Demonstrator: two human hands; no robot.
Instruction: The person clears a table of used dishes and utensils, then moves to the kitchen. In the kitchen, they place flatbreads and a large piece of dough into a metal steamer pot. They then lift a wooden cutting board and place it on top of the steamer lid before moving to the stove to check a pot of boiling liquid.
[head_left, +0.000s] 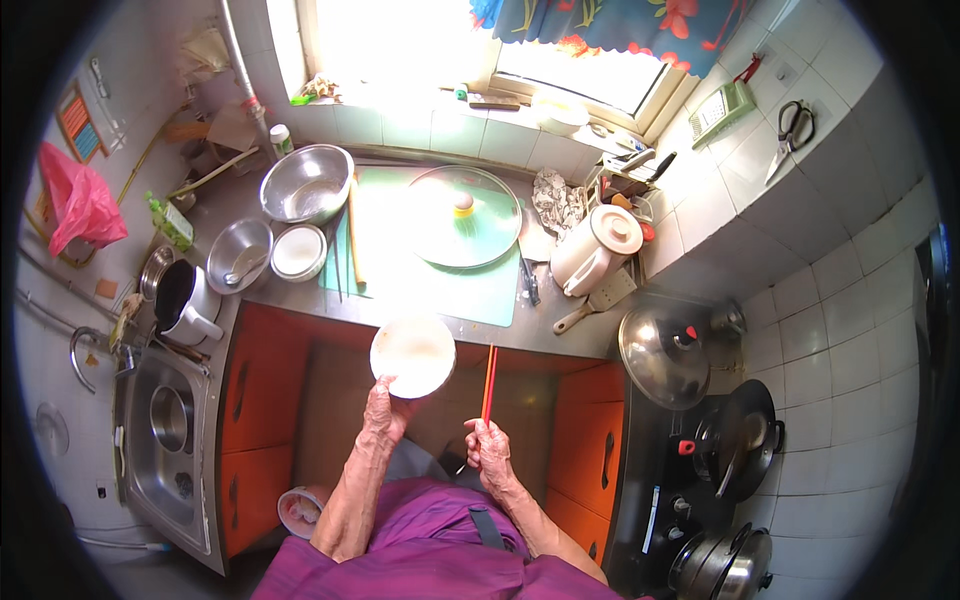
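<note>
My left hand (388, 414) grips a white bowl (412, 356) by its near rim, in front of the counter's edge. Glare washes out the bowl's inside, so its contents cannot be told. To the right, my right hand (489, 450) is closed around a pair of red and orange chopsticks (489, 382), whose thin ends point away from me. Beyond both hands a pale green cutting mat (480, 300) lies on the counter, and a clear glass lid (487, 240) with a round knob rests on it. A wooden rolling pin (357, 247) lies at the mat's left side.
Metal bowls (307, 184), a smaller white bowl (298, 252) and a white pot (196, 311) stand left, near the steel sink (169, 480). At right are a cream kettle (598, 251), a slotted turner (609, 291), a pan lid (660, 364) and a wok (754, 450) on the stove.
</note>
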